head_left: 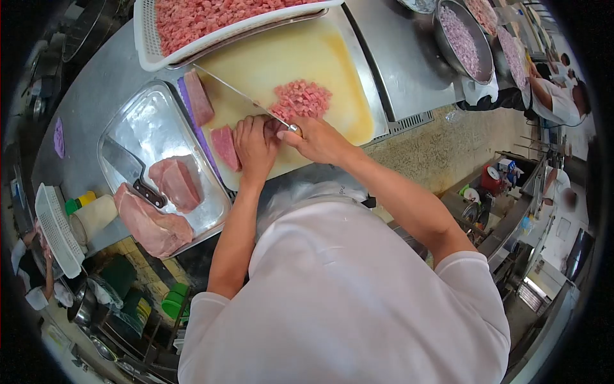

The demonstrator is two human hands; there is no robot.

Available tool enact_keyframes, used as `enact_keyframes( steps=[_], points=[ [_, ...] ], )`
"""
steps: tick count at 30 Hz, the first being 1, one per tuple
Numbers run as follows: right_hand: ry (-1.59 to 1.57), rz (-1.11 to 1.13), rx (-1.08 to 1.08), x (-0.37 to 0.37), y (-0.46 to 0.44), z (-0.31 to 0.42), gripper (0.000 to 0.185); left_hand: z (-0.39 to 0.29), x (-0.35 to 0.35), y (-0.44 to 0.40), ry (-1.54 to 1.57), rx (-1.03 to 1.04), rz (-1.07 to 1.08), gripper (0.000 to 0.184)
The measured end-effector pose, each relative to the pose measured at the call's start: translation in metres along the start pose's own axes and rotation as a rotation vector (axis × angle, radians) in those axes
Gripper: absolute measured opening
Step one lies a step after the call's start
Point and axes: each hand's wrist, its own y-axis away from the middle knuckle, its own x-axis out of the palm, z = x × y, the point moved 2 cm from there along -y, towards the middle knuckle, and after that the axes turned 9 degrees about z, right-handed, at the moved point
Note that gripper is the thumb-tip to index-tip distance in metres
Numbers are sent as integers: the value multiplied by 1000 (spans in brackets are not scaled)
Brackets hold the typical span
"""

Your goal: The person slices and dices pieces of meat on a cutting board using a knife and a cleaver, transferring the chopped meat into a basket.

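My right hand [314,138] grips the handle of a long knife [233,89], its blade slanting up and left across the yellowed cutting board [246,48]. Close beside it, my left hand [254,144] has its fingers bent and pressed down at the board. A pink slab of raw meat [225,148] touches that hand's outer side; whatever lies under the fingers is hidden. Another strip of meat [198,97] lies at the board's left edge. Small diced meat [300,99] is heaped just beyond my right hand.
A white basket [148,35] of diced meat stands at the far edge of the board. To the left, a metal tray [131,118] bears large meat pieces [150,221] and a second knife [125,160]. Metal bowls [489,67] of chopped food and a person [553,96] are at right.
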Motion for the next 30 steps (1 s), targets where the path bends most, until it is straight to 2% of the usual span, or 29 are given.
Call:
enact_keyframes(
  steps=[3,6,9,11,15,18,20,27,30],
  points=[
    [-30,107,107,-33,31,43,51,4,4,2,11,-31,-17,20],
    [-53,164,202,-24,45,31,44,4,3,4,-30,-40,-13,18],
    [-90,115,72,-8,22,19,46,-4,4,9,-66,-26,2,15],
    [-68,81,61,-4,10,16,46,-2,-1,5,-30,-20,37,16],
    [-97,-102,-68,-2,17,5,50,-6,-4,22,-38,24,50,37],
    [-145,52,114,-13,35,4,45,-15,-5,31,-118,29,71,50],
    [-196,63,175,-19,49,9,41,-7,2,34,-110,28,74,55],
    [-208,8,217,-35,88,18,39,-17,12,16,-63,39,52,47],
    [-169,84,252,-43,99,18,50,-14,2,11,-95,27,81,35]
  ],
)
